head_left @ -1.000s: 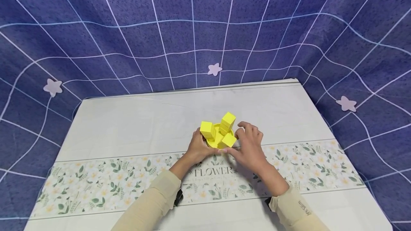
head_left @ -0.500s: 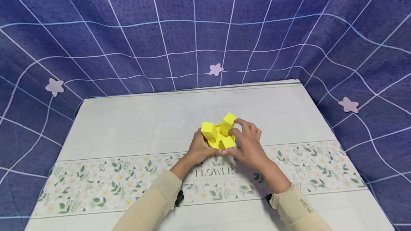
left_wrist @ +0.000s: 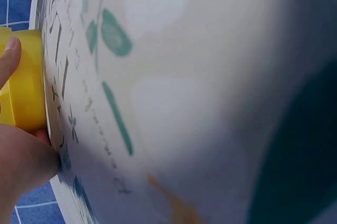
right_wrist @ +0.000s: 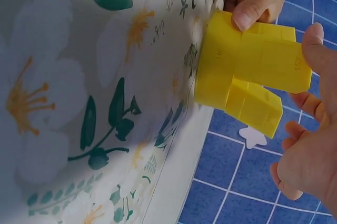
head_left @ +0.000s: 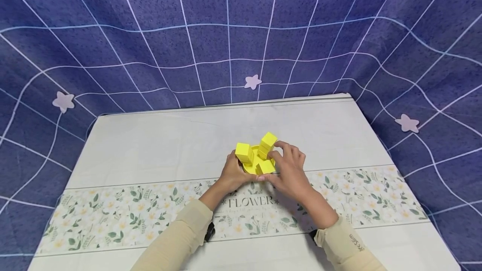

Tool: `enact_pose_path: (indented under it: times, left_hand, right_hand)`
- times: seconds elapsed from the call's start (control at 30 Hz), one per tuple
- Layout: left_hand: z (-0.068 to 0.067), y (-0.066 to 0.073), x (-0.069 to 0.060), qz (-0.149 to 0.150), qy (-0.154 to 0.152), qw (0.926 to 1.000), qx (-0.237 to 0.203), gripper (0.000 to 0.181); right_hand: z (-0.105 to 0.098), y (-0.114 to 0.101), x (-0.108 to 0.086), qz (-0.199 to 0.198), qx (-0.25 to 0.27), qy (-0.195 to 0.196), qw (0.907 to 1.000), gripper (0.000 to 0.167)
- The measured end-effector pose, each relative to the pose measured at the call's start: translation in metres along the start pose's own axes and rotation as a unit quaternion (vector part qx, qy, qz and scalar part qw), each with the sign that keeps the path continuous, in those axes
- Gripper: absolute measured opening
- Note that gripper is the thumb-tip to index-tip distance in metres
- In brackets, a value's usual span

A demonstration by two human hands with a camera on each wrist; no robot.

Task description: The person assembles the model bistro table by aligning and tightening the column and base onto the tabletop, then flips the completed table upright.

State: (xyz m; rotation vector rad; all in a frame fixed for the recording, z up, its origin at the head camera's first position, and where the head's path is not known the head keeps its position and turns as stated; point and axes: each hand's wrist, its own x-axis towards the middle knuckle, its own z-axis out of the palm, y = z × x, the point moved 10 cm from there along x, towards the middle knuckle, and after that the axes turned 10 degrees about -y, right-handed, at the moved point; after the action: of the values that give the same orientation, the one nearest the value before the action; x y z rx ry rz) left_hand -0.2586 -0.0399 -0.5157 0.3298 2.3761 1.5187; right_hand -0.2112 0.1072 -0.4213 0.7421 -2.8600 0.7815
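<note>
A round yellow holder [head_left: 250,169] stands on the table with 3 yellow rectangular blocks rising from it. My left hand [head_left: 231,173] grips the holder from its left side; its thumb lies along the near wall, and the left wrist view shows fingers against the yellow wall [left_wrist: 29,84]. My right hand [head_left: 290,172] pinches the near block [head_left: 266,166] around its upper end, thumb in front and a curled finger behind. Its index finger reaches close to the far right block [head_left: 267,143]. The left block [head_left: 244,153] stands untouched by the right hand.
A white table cover [head_left: 158,149] with a floral band [head_left: 124,216] lies beneath the hands. Behind and at the sides hangs a blue gridded curtain [head_left: 203,45] with pale stars. Beige sleeves [head_left: 180,233] cover both forearms.
My right hand's fingers have moved in from the right, closing about the near block, which now looks slightly turned. My left hand and the holder have stayed in place.
</note>
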Motion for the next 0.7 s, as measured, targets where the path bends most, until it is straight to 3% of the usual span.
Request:
enact_pose_path:
  times: [0.37,0.7]
  left_hand:
    - [0.001,0.003,0.001,0.009,-0.001,0.9999,-0.014,0.090]
    - [-0.001,0.002,0.001,0.007,0.001,0.9997,-0.024,0.091]
  right_hand:
    - [-0.005,0.007,-0.002,0.016,0.057,0.007,0.9982,0.051]
    - [-0.034,0.028,-0.005,0.051,0.124,0.060,0.9891,0.027]
